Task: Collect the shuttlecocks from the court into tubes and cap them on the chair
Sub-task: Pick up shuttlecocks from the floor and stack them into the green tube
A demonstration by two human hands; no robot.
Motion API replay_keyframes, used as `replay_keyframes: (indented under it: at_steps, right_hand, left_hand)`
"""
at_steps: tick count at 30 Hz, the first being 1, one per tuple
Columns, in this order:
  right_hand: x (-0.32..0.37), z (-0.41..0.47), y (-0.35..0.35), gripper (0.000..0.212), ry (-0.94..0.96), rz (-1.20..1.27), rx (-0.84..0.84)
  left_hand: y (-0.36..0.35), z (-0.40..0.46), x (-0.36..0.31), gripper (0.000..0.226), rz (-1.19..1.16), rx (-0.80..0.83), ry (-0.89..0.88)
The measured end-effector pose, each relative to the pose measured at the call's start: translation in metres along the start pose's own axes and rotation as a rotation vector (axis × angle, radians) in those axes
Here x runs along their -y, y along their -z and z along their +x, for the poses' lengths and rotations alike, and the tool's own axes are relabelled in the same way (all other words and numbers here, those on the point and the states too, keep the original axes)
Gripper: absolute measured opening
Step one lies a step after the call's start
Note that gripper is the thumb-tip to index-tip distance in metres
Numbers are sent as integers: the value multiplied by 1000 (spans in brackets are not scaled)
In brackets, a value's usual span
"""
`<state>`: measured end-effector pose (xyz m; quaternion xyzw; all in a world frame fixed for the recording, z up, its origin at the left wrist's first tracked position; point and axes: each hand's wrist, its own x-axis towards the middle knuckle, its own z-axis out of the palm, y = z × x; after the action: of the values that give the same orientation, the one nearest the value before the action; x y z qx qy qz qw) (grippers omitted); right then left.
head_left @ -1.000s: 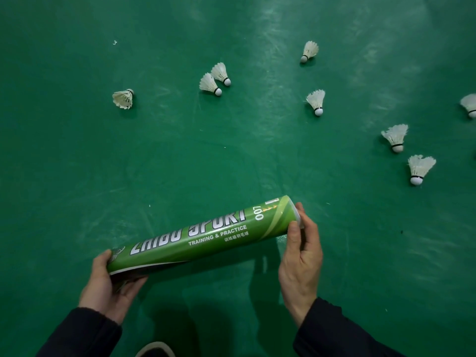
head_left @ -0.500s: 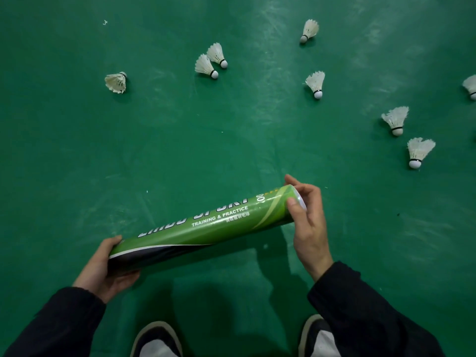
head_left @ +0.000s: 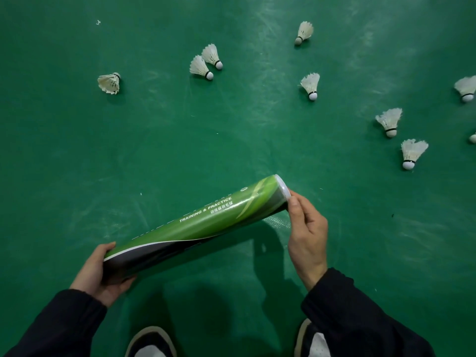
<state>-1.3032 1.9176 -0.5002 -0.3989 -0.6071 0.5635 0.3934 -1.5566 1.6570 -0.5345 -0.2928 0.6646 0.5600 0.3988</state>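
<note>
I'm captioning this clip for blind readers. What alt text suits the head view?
A person's left hand and right hand hold a green shuttlecock tube over a green court floor, the right at its capped far end. White shuttlecocks, such as one, lie scattered beyond.

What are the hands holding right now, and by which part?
Both hold one green tube. The left hand grips its dark lower end; the right hand pinches the rim of the cap at the far end.

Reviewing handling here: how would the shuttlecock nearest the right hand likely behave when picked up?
The shuttlecock probably feels very light, being mostly feathers. Its frayed skirt looks fragile, so pinching the cork seems safer. Lying on its side, it would likely roll in an arc if nudged.
</note>
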Motion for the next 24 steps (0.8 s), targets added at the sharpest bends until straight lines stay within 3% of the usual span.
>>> replay_keyframes:
  at_steps: [13, 17, 20, 24]
  right_hand:
    - [-2, 0, 7, 27, 137, -251, 121]
    - [0, 8, 5, 22, -138, 46, 139]
    - [9, 8, 3, 25, -159, 161, 116]
    - [26, 16, 5, 23, -289, 437, -79]
  left_hand:
    - [13, -10, -13, 19, 18, -62, -93]
    - [11, -11, -13, 20, -1, -44, -68]
    - [10, -10, -11, 20, -39, -57, -59]
    - [9, -8, -5, 18, -89, -62, -52]
